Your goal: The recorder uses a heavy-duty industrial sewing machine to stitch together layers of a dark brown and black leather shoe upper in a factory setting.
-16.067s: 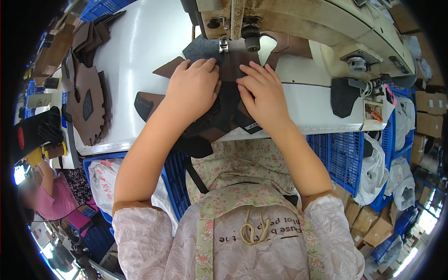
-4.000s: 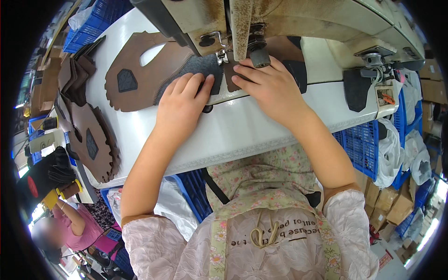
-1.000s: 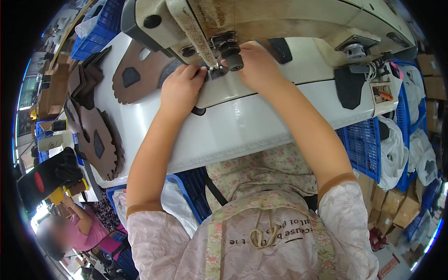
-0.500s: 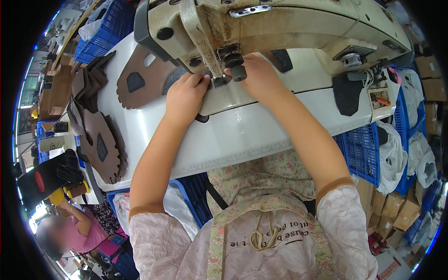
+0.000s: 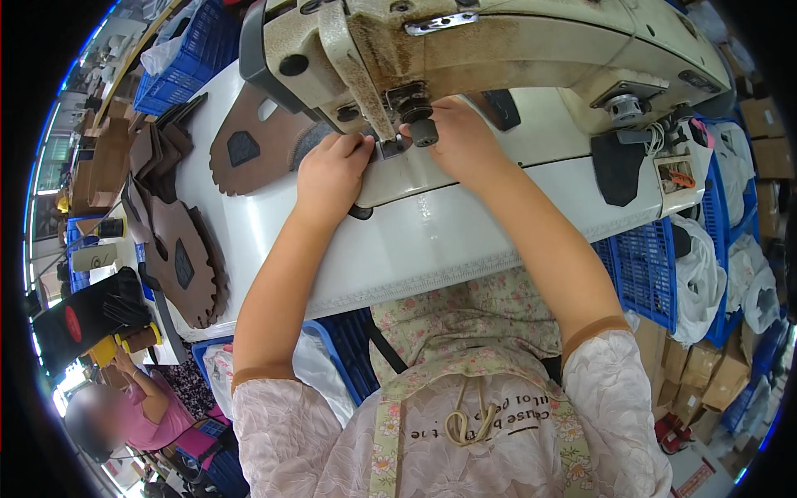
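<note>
At far left a co-worker in pink [image 5: 154,422] sits near a blue crate [image 5: 178,62] and a pile of notched brown pieces [image 5: 184,249], the pile lying on the left end of a glossy white table [image 5: 398,253]. A worn, cream-coloured sewing machine [image 5: 531,54] reaches across the table's far side; right of it lies a black piece [image 5: 616,170], then come blue baskets [image 5: 639,264], white bags [image 5: 697,282] and cardboard boxes [image 5: 696,369].

A brown panel [image 5: 270,149] lies flat left of the machine head and partly behind it. Its notched edge points left and toward the person, and its visible long axis runs roughly left to right. The left hand [image 5: 332,173] rests at its grey band, beside the presser foot [image 5: 394,148]. The right hand [image 5: 455,143] is beyond the foot, apart from the left, fingertips partly hidden; whether either hand grips cannot be told.
</note>
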A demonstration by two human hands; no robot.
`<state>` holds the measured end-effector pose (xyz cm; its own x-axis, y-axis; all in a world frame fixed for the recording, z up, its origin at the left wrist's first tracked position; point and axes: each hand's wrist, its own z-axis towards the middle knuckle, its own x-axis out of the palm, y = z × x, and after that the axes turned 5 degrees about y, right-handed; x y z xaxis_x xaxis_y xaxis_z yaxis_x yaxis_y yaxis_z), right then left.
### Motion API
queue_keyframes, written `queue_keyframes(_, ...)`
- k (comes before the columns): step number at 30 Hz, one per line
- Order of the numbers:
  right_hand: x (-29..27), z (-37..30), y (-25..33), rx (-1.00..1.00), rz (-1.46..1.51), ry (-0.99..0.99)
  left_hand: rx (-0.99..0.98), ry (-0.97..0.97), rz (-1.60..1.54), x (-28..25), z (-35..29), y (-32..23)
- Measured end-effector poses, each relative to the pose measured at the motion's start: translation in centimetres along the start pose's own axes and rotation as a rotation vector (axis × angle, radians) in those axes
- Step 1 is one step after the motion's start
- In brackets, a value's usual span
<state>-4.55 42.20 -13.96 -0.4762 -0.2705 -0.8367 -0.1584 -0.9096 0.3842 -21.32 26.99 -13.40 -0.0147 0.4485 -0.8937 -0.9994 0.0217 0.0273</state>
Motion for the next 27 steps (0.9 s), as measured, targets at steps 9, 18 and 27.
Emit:
queue_keyframes(9,-0.04,-0.06,0.1,-0.014,0.01,-0.035,0.0,-0.018,-0.022,0.02,0.1,0.01)
queue_keyframes(18,-0.08,0.05,0.05,0.0,0.005,-0.003,-0.042,0.044,-0.041,-0.11,-0.02,-0.01)
queue_keyframes(27,0.11,0.02,0.09,0.01,0.006,-0.027,0.004,-0.029,-0.036,0.19,0.09,0.14)
